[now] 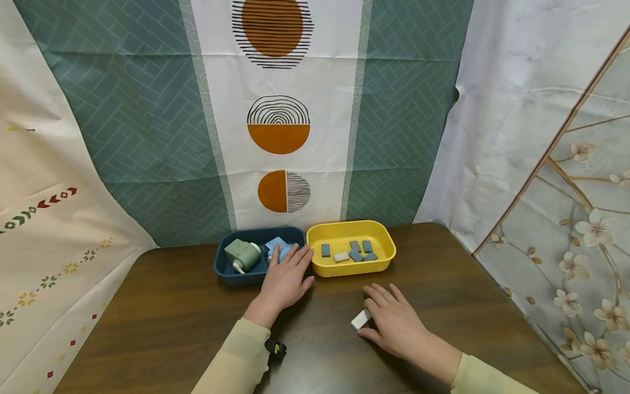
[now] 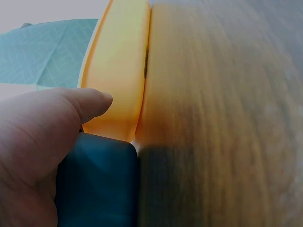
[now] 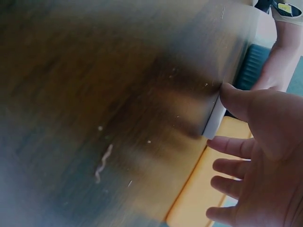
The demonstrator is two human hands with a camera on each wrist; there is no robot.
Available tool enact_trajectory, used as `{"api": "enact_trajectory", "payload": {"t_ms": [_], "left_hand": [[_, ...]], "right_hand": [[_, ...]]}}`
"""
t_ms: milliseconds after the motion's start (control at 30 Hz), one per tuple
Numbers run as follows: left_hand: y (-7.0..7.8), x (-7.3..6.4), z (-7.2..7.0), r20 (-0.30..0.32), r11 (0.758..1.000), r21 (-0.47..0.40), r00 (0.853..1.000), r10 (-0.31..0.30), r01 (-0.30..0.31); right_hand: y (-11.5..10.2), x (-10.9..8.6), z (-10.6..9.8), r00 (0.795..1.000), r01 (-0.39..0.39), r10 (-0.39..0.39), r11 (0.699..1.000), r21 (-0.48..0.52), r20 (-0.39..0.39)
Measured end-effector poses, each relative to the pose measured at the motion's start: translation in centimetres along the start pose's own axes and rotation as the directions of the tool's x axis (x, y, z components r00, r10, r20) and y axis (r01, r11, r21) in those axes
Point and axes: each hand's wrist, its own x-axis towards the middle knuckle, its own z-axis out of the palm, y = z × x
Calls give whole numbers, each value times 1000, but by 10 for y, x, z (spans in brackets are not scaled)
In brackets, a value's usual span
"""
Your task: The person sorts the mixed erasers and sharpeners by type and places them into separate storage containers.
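On the dark wooden table (image 1: 320,339), a small white rectangular block (image 1: 361,319) lies between the thumb and index finger of my right hand (image 1: 397,323). In the right wrist view, the thumb and index fingertip meet opposite ends of this block (image 3: 215,118); the other fingers are spread. My left hand (image 1: 285,279) reaches over the right end of a dark blue tray (image 1: 241,280), its fingers extended toward the neighbouring yellow tray (image 1: 354,268). From the left wrist, its thumb (image 2: 94,104) appears in front of the yellow tray wall (image 2: 116,61); contact is unclear.
The blue tray holds a green bottle-like object (image 1: 243,254) with white parts and a light blue object (image 1: 276,245), partly covered by the left hand. Inside the yellow tray lie several grey-blue pieces (image 1: 355,255) and a white block (image 1: 340,256). Fabric curtains (image 1: 147,137) surround the table.
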Motion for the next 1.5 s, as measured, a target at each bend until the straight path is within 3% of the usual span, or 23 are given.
{"api": "enact_trajectory", "payload": {"t_ms": [833, 1500], "left_hand": [[2, -3, -1, -6, 1000, 2, 1000, 3, -3], [1, -1, 0, -17, 1000, 3, 1000, 1, -1]], "right_hand": [[-3, 1, 4, 1000, -20, 19, 999, 33, 21], [-1, 3, 6, 999, -24, 19, 993, 115, 42]]}}
